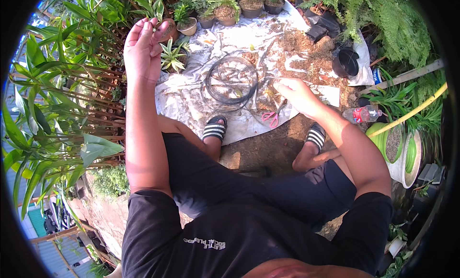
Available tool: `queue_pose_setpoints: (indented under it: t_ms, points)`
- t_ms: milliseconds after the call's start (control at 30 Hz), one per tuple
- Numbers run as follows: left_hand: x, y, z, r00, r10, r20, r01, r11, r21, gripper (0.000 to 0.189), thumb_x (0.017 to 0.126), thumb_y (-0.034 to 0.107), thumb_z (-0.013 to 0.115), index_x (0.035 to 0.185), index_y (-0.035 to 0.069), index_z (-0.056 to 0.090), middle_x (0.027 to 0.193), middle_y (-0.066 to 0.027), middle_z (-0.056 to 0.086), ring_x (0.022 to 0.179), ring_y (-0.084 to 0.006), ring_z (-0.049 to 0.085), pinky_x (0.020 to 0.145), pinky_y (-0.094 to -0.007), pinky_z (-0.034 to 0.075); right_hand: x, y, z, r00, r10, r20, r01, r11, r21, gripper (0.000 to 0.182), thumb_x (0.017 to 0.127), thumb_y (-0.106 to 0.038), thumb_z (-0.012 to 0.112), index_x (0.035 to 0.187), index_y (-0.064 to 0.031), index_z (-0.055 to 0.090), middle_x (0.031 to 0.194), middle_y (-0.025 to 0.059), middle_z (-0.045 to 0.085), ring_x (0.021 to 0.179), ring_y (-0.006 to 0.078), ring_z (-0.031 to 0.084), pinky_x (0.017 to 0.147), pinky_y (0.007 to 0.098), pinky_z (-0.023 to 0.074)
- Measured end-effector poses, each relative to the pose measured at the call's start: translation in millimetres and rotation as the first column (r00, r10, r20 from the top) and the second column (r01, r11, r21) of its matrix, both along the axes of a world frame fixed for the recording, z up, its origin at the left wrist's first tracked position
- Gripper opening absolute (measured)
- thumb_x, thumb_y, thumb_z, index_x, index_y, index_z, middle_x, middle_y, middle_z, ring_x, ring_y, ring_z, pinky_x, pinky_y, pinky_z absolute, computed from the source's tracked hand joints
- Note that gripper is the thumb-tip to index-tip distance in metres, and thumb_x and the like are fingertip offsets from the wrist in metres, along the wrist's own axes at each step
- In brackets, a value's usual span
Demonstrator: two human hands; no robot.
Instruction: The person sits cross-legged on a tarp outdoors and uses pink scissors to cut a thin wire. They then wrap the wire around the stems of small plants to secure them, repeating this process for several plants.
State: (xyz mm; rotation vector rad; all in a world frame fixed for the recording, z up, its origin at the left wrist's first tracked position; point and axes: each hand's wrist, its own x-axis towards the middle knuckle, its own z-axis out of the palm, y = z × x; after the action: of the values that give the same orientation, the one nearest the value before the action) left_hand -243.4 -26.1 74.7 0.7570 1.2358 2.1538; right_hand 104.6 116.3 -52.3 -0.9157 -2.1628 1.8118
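A loose coil of thin dark wire (233, 83) lies on a white plastic sheet (176, 105) in front of me. My right hand (294, 93) is just right of the coil, its fingers pinched on a thin strand of wire (270, 77). Raised at the upper left, my left hand (143, 48) has its thumb and fingertips drawn together beside the potted plants. Whether a fine strand sits between those fingertips is too small to tell. Pink-handled scissors (272, 117) rest on the sheet below my right hand, partly among dry scraps.
Potted plants (225, 14) line the sheet's far edge, and a variegated plant (173, 58) stands near my left wrist. Loose brown soil (300, 48) covers the sheet's right part. On the right are a black pot (345, 62), a plastic bottle (362, 114) and a yellow pole (409, 111).
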Motion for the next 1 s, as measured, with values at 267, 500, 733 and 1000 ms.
queue_pose_setpoints:
  t_ms: [267, 500, 733, 1000]
  points:
    - [26.5, 5.7, 1.5, 0.999, -0.04, 0.0, 0.04, 0.992, -0.122, 0.016, 0.1, 0.011, 0.058, 0.113, 0.004, 0.059, 0.11, -0.0112, 0.069, 0.097, -0.0223, 0.072, 0.051, -0.0174, 0.043, 4.5, -17.2, -14.7, 0.932, 0.244, 0.268, -0.215, 0.967, -0.133, 0.028, 0.099, -0.027, 0.057, 0.096, -0.0022, 0.069, 0.065, 0.0037, 0.061, 0.061, 0.0155, 0.057, 0.058, 0.0311, 0.0453]
    - [62.0, 2.8, -25.7, 0.974, -0.226, -0.022, 0.211, 0.937, -0.279, 0.014, 0.099, 0.011, 0.059, 0.112, 0.005, 0.061, 0.109, -0.0122, 0.07, 0.097, -0.0218, 0.072, 0.045, -0.0154, 0.035, 5.0, -26.5, 91.3, 0.958, 0.06, 0.281, -0.223, 0.772, 0.595, 0.028, 0.089, -0.022, 0.064, 0.113, -0.0075, 0.067, 0.087, 0.0122, 0.068, 0.083, 0.0302, 0.067, 0.074, 0.0425, 0.0529]
    - [113.5, 13.1, -41.5, 0.951, -0.309, 0.01, 0.294, 0.895, -0.337, 0.015, 0.099, 0.011, 0.058, 0.113, 0.004, 0.06, 0.107, -0.0118, 0.071, 0.095, -0.0203, 0.072, 0.043, -0.0155, 0.035, -6.1, -6.8, 74.4, 0.999, 0.01, -0.032, 0.022, 0.514, 0.857, 0.048, 0.092, -0.024, 0.06, 0.134, -0.0017, 0.051, 0.132, 0.0184, 0.053, 0.125, 0.0344, 0.05, 0.106, 0.0429, 0.0418]
    - [77.1, -4.8, -12.2, 0.847, -0.041, -0.53, -0.157, 0.933, -0.324, 0.022, 0.099, 0.012, 0.06, 0.117, 0.0, 0.062, 0.109, -0.0125, 0.071, 0.1, -0.017, 0.071, 0.045, -0.0147, 0.031, 28.3, 34.9, 78.2, 0.827, 0.035, 0.561, -0.475, 0.578, 0.664, 0.05, 0.09, -0.028, 0.063, 0.133, -0.0042, 0.053, 0.125, 0.0193, 0.058, 0.115, 0.036, 0.058, 0.098, 0.0435, 0.0472]
